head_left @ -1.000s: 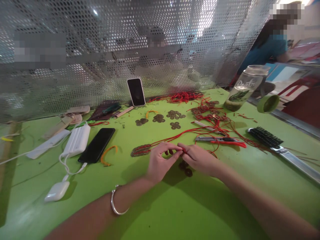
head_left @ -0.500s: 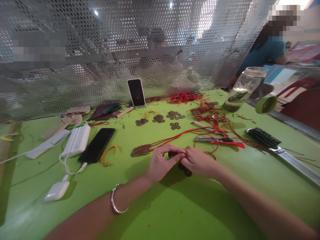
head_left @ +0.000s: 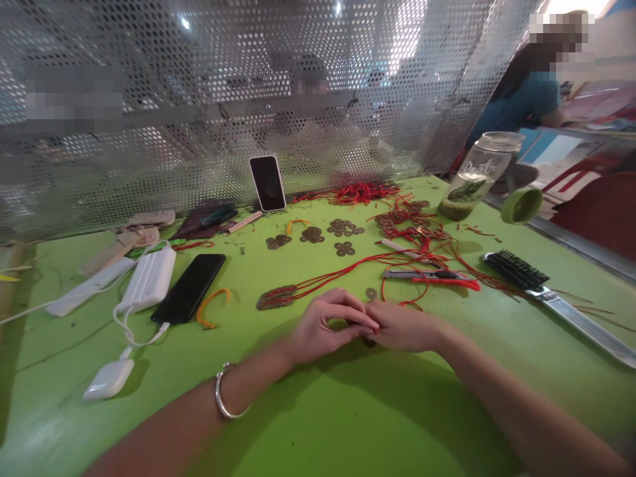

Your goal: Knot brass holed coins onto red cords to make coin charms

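My left hand (head_left: 330,324) and my right hand (head_left: 405,326) meet above the green table (head_left: 318,424), fingertips touching. Thumb and index finger of the left are pinched together against the right hand's curled fingers. What they pinch is hidden. Under the hands a dark brown coin (head_left: 369,342) shows in part; a holed coin (head_left: 371,293) lies just beyond the right hand. To the left of my hands is a row of overlapping coins (head_left: 276,297) laced with red cords (head_left: 338,270) that run off to the right.
Farther back lie coin clusters (head_left: 344,248) and a red cord heap (head_left: 365,193). On the right are a utility knife (head_left: 422,275), a brush (head_left: 517,271) and a glass jar (head_left: 477,179). A black phone (head_left: 189,288) and white power bank (head_left: 149,278) sit left. Behind stands a perforated metal screen (head_left: 199,146).
Both hands have come slightly lower and nearer to me, still together. The coins seen between and below them are now mostly covered, and one coin shows beyond the right hand. The view shifted slightly.
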{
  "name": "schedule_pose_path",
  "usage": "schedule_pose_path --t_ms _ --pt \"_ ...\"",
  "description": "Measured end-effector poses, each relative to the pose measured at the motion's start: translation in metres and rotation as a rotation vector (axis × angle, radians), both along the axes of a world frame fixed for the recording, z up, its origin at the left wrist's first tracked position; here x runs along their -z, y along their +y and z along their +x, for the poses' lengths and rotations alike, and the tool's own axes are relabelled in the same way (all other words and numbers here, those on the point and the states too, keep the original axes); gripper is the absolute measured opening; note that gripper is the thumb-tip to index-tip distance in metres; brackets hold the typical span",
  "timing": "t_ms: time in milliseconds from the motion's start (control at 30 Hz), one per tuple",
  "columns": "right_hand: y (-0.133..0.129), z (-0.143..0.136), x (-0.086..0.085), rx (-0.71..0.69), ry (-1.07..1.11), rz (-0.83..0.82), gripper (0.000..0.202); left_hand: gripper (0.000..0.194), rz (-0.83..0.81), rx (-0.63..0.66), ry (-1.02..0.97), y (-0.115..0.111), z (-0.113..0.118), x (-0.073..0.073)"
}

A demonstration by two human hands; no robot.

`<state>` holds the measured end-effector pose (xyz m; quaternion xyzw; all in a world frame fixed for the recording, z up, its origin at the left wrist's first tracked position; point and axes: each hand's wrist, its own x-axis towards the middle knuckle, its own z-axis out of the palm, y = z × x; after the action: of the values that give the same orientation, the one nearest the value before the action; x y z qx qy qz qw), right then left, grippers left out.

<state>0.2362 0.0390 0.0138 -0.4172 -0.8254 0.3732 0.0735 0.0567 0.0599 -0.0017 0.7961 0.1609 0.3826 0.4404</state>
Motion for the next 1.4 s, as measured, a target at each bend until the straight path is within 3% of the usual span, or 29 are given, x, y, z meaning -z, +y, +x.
schedule_pose_path --t_ms 167,267,333,567,700,867,967,1133,1400 --pt "-0.001 0.001 0.004 -0.013 -0.002 -0.009 0.011 0.012 0.257 0.03 0.094 0.002 -0.001 -0.002" --pt "-0.001 0.002 0.006 -0.017 0.032 -0.017 0.01 0.012 0.505 0.07 0.198 0.003 -0.002 -0.009" --pt "-0.001 0.001 0.005 -0.016 0.062 -0.02 0.01 0.01 0.558 0.043 0.2 0.003 -0.003 -0.015" --pt "0.004 0.002 -0.005 0.145 0.28 -0.057 0.01 0.005 0.032 -0.344 -0.2 0.017 -0.014 -0.039" --pt "0.008 0.006 -0.005 0.201 0.221 0.003 0.01 0.006 -0.128 -0.473 -0.488 0.034 -0.024 -0.053" --pt "0.012 0.007 -0.003 0.231 0.206 0.022 0.007 0.012 -0.199 -0.53 -0.708 0.048 -0.044 -0.079" --pt "0.012 0.008 -0.003 0.248 0.222 0.033 0.007 0.004 -0.226 -0.584 -0.82 0.055 -0.062 -0.095" --pt "0.014 0.009 -0.001 0.286 0.251 0.05 0.009 0.025 -0.271 -0.676 -0.992 0.063 -0.084 -0.114" --pt "0.02 0.015 -0.004 0.373 0.273 0.127 0.008 0.019 -0.28 -0.792 -1.167 0.069 -0.119 -0.143"
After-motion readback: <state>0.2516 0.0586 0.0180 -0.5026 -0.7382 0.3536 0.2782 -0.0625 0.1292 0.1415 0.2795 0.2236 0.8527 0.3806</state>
